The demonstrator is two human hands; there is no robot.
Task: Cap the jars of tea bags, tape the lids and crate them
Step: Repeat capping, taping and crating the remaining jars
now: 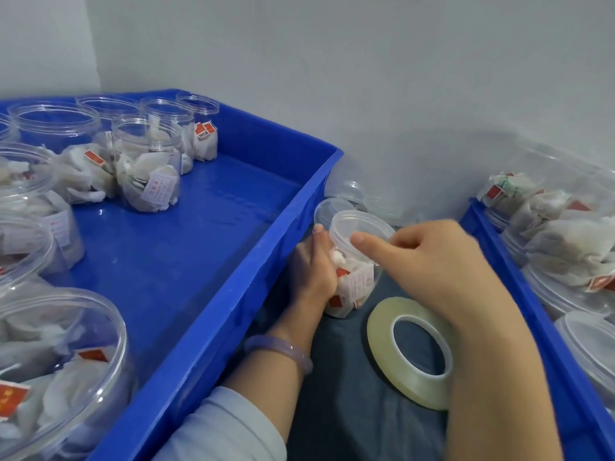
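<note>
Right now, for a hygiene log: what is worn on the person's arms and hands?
No gloves on left hand or right hand. Left arm: pale grey sleeve, translucent lilac bangle at the wrist. Right forearm shows nothing worn.

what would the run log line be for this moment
step capping | left hand grips jar | right hand holds lid on it | tape roll lying flat

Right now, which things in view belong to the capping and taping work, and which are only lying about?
In the job: jar in the left hand; lid gripped by the right hand; tape roll; spare lids; open jars in the left crate; right crate of capped jars.
Only lying about: dark cloth; bracelet.
</note>
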